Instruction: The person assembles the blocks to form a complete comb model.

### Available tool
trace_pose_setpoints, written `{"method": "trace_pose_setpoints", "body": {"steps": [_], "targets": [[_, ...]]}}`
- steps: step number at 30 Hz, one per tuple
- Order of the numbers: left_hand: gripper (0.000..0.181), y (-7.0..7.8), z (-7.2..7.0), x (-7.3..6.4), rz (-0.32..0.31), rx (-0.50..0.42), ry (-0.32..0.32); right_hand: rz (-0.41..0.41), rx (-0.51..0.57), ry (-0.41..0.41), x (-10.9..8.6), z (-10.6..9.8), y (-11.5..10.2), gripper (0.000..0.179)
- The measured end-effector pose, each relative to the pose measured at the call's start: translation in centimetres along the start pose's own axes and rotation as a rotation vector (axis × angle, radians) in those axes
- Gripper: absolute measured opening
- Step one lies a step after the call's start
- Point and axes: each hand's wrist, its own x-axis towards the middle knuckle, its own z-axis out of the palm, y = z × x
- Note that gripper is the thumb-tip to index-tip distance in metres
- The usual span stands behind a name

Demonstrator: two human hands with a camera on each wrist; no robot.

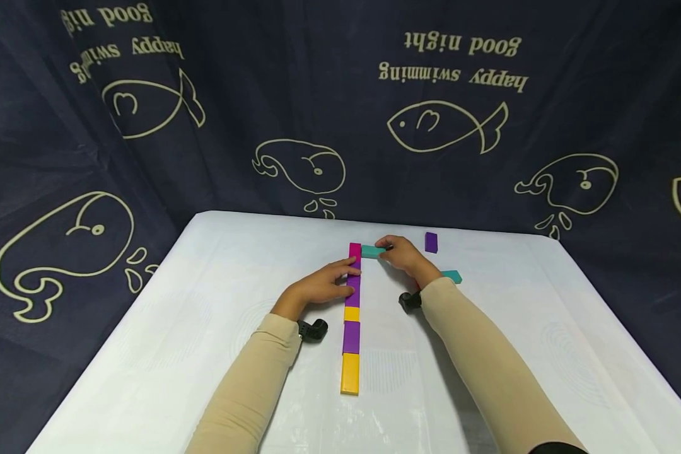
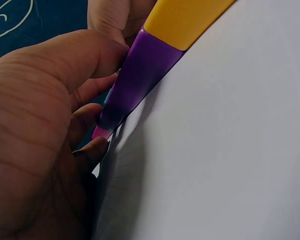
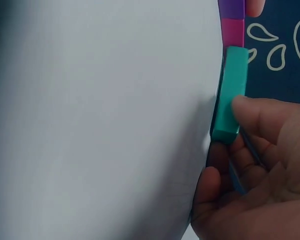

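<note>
A straight row of coloured blocks runs away from me along the white table, from a yellow block (image 1: 350, 374) at the near end to a pink block (image 1: 354, 250) at the far end. My left hand (image 1: 320, 284) lies against the row's left side, with loosely extended fingers touching the purple blocks (image 1: 352, 297) near its far end. Thumb and fingers of my right hand (image 1: 404, 255) pinch the right end of a teal block (image 3: 233, 85). That block lies crosswise, its left end right at the pink block, making a corner.
Behind my right hand a loose purple block (image 1: 431, 243) lies near the table's far edge. Another teal block (image 1: 453, 276) is partly hidden by my right wrist. A dark curtain (image 1: 363, 113) with fish drawings hangs behind the white table (image 1: 164, 353).
</note>
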Motion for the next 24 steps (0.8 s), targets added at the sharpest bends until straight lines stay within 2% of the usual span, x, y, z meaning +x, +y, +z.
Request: {"method": "trace_pose_setpoints", "body": {"steps": [11,24], "targets": [[0.047,-0.2,0.0,0.1,0.001,0.006,-0.005,-0.013,0.012,0.0,0.1,0.1,0.2,0.032],[0.046,-0.3,0.0,0.2,-0.003,0.005,-0.005,-0.005,0.164,-0.052,-1.5,-2.8,1.2,0.039]]}}
